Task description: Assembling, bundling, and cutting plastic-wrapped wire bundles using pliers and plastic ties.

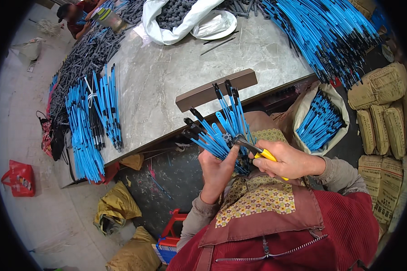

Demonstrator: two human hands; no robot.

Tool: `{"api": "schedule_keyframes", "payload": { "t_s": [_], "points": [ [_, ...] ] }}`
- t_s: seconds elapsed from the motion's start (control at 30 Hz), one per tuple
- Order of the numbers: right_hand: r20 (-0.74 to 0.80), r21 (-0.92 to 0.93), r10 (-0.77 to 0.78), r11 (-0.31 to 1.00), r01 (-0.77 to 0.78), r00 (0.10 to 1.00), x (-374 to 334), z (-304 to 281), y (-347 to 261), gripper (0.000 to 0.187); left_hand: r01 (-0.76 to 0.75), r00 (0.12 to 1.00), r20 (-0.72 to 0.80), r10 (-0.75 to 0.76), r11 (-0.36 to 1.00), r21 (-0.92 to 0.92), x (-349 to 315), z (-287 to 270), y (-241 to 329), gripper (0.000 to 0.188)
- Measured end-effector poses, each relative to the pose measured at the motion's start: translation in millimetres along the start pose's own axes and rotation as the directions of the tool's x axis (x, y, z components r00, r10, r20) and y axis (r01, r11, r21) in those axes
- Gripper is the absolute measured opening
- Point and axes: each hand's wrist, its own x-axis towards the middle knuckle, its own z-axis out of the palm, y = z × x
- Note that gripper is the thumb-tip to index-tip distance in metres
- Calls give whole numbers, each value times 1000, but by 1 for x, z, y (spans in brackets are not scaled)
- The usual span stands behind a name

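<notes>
Over my lap, my left hand (216, 174) is closed round a loose bundle of blue plastic sticks (210, 141) with black ends, which fan out toward the table. My right hand (287, 159) grips a pair of pliers with yellow handles (266, 155). The dark jaws reach into the bundle beside my left thumb, by a small dark gear-shaped piece (228, 137). Whether the jaws bite on that piece I cannot tell. A patterned apron (257, 203) lies under both hands.
A brown bar (216, 90) lies along the edge of the grey table (153, 86). More blue sticks (321, 36) are heaped at the far right, with others at the left (83, 131). An open sack (340, 140) of sticks stands right of me. A person (74, 16) works far left.
</notes>
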Motion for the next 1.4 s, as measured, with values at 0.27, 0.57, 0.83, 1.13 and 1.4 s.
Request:
{"api": "schedule_keyframes", "payload": {
  "t_s": [0.27,0.57,0.83,1.13,1.4],
  "points": [
    [-12,22,18,1000,-18,1000,0,4,-1,19,36,999,-22,-37,999,-20,-4,4,-1,20],
    [-147,159,4,987,20,989,5,30,5,17,24,997,-76,-22,999,31,-4,7,-3,21],
    [-95,162,-15,986,31,995,21,19,6,21,-52,993,-100,60,996,79,6,-5,1,27],
    [-502,-673,-558,732,108,661,59,-83,-36,29,33,989,-144,-31,999,14,28,-74,38,33],
    [-441,-897,-746,385,-217,499,161,-182,-3,37,48,971,-238,8,972,228,69,-145,71,37]
  ]
}}
